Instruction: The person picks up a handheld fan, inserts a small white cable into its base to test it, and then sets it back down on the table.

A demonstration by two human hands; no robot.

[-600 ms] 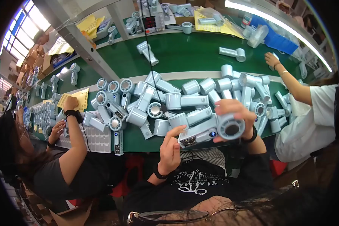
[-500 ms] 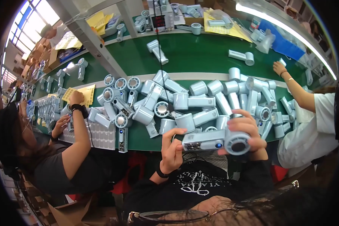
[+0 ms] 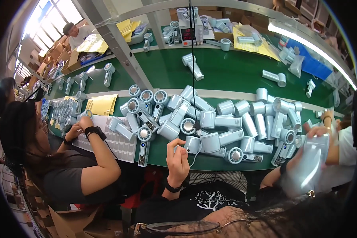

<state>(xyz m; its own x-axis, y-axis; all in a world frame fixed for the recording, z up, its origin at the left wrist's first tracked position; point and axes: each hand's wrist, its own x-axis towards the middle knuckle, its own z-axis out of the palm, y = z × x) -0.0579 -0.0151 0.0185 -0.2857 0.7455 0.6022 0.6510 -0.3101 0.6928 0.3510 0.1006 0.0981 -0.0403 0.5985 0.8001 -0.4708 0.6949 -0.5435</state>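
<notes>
My left hand point(image 3: 177, 164) is raised at the near edge of the bench, thumb and fingers pinched together. A thin white cable point(image 3: 200, 152) curves down to it from a dark connector on a hanging black cord; its end is hidden in my fingers. Off to the right, my right hand point(image 3: 293, 162) grips a light blue handheld fan point(image 3: 310, 160), both smeared by motion. Between my hands and beyond them lies a heap of similar fans point(image 3: 230, 137), some showing round grilles, others bare circuit boards in their handles.
At left a co-worker's hands point(image 3: 81, 127) work over a white compartment tray point(image 3: 125, 148). Another co-worker's arm point(image 3: 333, 123) reaches in from the right. A green belt point(image 3: 226, 65) carries scattered fans. Behind it stand a meter with a red display point(image 3: 187, 33) and a blue bin point(image 3: 309, 59).
The fan has left the space between my hands and gone right with my right hand. My left hand stays near its place, still pinched. The right co-worker's arm has pulled back nearer.
</notes>
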